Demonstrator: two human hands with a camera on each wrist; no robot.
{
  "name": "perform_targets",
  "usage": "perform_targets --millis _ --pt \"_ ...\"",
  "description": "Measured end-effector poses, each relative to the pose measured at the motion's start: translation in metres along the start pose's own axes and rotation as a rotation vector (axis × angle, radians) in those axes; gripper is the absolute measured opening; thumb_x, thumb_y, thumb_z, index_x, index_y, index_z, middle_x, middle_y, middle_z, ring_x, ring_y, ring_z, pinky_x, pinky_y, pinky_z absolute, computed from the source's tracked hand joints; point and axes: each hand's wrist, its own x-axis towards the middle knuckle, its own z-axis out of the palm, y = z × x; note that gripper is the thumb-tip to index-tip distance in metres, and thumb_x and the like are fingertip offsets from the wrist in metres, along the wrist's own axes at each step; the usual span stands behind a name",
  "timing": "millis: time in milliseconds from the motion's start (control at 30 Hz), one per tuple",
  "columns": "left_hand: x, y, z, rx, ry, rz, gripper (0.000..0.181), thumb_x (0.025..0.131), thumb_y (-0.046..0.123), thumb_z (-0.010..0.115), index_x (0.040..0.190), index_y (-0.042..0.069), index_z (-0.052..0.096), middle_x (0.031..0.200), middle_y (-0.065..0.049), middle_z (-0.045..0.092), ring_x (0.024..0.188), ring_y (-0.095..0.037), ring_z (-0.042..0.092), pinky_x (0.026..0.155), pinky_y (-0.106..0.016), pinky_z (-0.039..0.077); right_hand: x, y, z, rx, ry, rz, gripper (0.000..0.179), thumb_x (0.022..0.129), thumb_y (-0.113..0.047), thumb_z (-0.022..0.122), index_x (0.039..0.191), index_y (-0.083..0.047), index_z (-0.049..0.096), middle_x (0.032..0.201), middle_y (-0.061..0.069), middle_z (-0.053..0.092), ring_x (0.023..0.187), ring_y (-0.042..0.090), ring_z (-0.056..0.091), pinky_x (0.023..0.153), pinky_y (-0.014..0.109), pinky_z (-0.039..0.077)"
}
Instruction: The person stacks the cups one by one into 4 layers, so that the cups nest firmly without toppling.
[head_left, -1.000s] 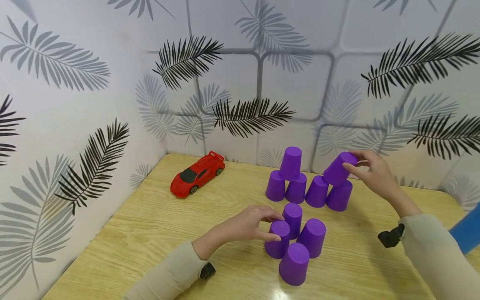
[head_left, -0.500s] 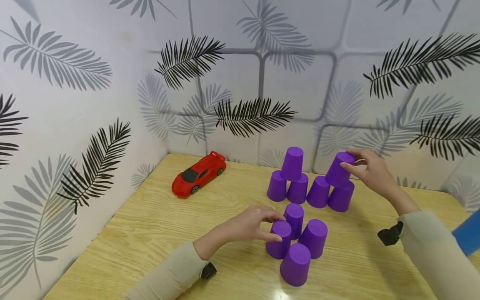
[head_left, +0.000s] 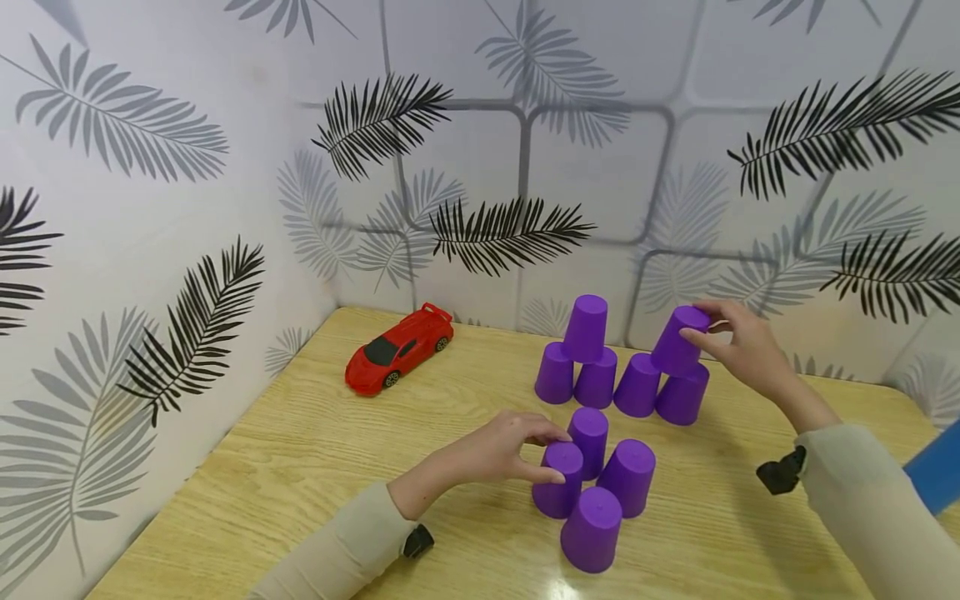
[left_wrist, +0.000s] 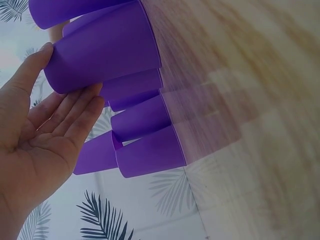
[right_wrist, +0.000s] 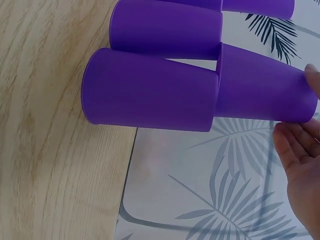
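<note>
My right hand (head_left: 742, 346) grips the closed end of an upside-down purple cup (head_left: 678, 340) between thumb and fingers. That cup leans slightly and its rim rests across two purple cups, a left one (head_left: 636, 386) and a right one (head_left: 682, 395). The right wrist view shows the held cup (right_wrist: 267, 85) touching the cup below it (right_wrist: 150, 90). Nearer, my left hand (head_left: 498, 450) has thumb and fingers round the top of another upside-down cup (head_left: 557, 483), which stands on the table, as the left wrist view of this cup (left_wrist: 105, 47) confirms.
Left of the right hand's stack, a purple cup (head_left: 585, 327) sits on two others. Near the left hand stand three more cups, at back (head_left: 588, 442), right (head_left: 628, 479) and front (head_left: 591, 531). A red toy car (head_left: 399, 350) is at the table's far left. A patterned wall rises behind.
The cup in my right hand has straightened from a stronger tilt over the two cups, mostly in the first half second. My left hand and its cup have stayed put.
</note>
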Motion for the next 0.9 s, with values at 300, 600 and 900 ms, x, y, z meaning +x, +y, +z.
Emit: perform_targets --millis 300,600,900 --pt "0.000 -0.001 -0.001 0.004 0.011 -0.009 0.045 0.085 0.028 0.077 0.124 0.009 0.066 0.119 -0.003 0.070 0.107 -0.012 0.067 0.095 -0.020 0.054 -0.021 0.000 -0.003 -0.111 0.316 -0.252 0.048 0.094 -0.024 0.067 0.125 0.011 0.056 0.109 0.027 0.059 0.095 0.036 0.053 0.085 0.020 0.037" --pt "-0.015 -0.019 -0.027 -0.259 0.116 -0.078 0.039 0.084 0.023 0.078 0.119 0.010 0.067 0.109 -0.006 0.074 0.100 -0.012 0.070 0.095 -0.031 0.057 -0.063 -0.021 0.019 0.026 0.305 -0.529 0.067 0.093 -0.054 0.054 0.114 0.008 0.064 0.101 0.020 0.065 0.099 0.005 0.055 0.094 0.004 0.039" --pt "-0.015 -0.025 -0.060 -0.517 0.273 -0.181 0.043 0.088 0.024 0.074 0.127 0.008 0.063 0.119 -0.015 0.069 0.106 -0.016 0.068 0.092 -0.031 0.059 -0.096 -0.042 0.035 0.073 0.049 -0.493 0.045 0.080 -0.013 0.079 0.120 -0.001 0.063 0.111 0.003 0.064 0.102 0.001 0.055 0.090 0.008 0.045"
